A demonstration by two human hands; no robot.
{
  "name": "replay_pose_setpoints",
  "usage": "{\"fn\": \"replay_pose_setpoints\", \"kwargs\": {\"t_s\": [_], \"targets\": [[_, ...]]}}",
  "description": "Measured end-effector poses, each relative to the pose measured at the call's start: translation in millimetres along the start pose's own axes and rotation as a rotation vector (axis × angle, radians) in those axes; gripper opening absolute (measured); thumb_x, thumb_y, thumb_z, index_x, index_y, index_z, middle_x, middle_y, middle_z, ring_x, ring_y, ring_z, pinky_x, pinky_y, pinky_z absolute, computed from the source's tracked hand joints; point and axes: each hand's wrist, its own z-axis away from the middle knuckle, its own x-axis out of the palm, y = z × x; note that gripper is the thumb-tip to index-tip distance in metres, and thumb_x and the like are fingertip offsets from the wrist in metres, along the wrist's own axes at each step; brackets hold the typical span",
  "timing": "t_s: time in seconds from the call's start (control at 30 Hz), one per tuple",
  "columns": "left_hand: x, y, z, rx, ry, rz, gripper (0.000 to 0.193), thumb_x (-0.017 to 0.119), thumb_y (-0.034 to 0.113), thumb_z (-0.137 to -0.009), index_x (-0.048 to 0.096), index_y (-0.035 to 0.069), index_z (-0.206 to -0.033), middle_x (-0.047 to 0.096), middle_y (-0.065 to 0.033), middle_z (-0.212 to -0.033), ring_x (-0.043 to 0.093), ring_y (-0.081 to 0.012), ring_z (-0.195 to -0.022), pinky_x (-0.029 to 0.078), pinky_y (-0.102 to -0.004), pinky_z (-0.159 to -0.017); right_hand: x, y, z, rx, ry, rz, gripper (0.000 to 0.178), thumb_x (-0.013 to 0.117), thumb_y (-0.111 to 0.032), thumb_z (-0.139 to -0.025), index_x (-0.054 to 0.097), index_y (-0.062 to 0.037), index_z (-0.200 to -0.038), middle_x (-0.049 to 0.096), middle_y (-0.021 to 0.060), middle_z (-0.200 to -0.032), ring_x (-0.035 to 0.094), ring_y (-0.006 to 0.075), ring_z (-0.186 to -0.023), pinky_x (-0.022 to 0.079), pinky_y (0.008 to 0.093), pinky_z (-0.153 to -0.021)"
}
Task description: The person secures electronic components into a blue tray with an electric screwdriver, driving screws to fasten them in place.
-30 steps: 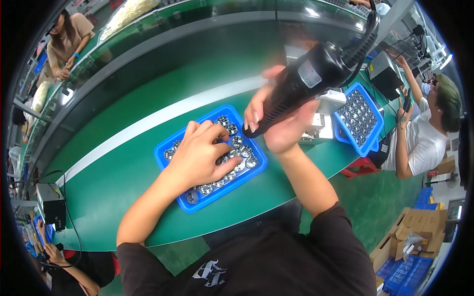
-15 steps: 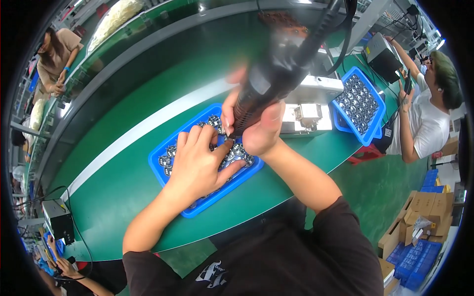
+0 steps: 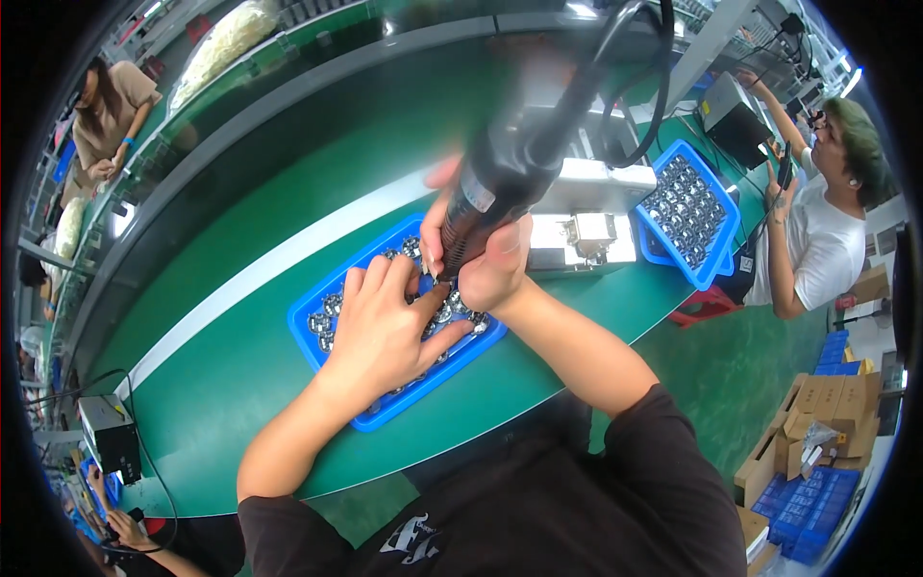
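In my right hand point(image 3: 495, 260) is a black electric screwdriver point(image 3: 490, 183), its fingers wrapped around the body. The tool is tilted, with its tip down among the round metal parts point(image 3: 452, 306) in a blue tray point(image 3: 373, 419). My left hand point(image 3: 385, 322) lies over the middle of this tray, its index finger close by the screwdriver's tip. Thumb and index finger sit around one of the shiny round parts; the other fingertips rest among the parts, partly hidden. A cable point(image 3: 665, 77) runs up from the screwdriver's upper end.
A metal fixture point(image 3: 588, 231) stands right of the tray on the green table point(image 3: 212, 385). Farther right, another blue tray point(image 3: 726, 197) holds rows of round parts, near a person in white point(image 3: 832, 240). A black box point(image 3: 108, 438) sits at the table's left end.
The screwdriver and my right hand have shifted slightly left and down in the picture. My left hand stays on the parts in the tray. The whole view has moved a little.
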Motion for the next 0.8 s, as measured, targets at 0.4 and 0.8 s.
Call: {"fn": "replay_pose_setpoints", "kwargs": {"t_s": [0.4,0.8], "targets": [[-2,7,5,-0.034,0.028,0.021,0.040,0.076,0.045,-0.078,0.077,0.009,-0.096,0.050,-0.0074,-0.083,0.045,-0.0256,-0.087,0.033,-0.0395,-0.075,8,13,-6,0.006,-0.082,0.106,0.076,0.049,-0.071,-0.090,0.049,0.0009,-0.116,0.055,0.0041,-0.068,0.049,0.0070,-0.053,0.040,0.0226,-0.048],[-9,17,-4,-0.036,-0.022,-0.022,0.029,0.076,0.033,-0.079,0.079,0.009,-0.096,0.053,-0.0097,-0.092,0.047,-0.0275,-0.089,0.036,-0.0403,-0.080,-3,2,-2,-0.059,-0.074,0.029,0.081,0.048,-0.073,-0.091,0.049,0.0016,-0.124,0.054,0.0028,-0.067,0.048,0.0060,-0.051,0.038,0.0220,-0.047]]}}
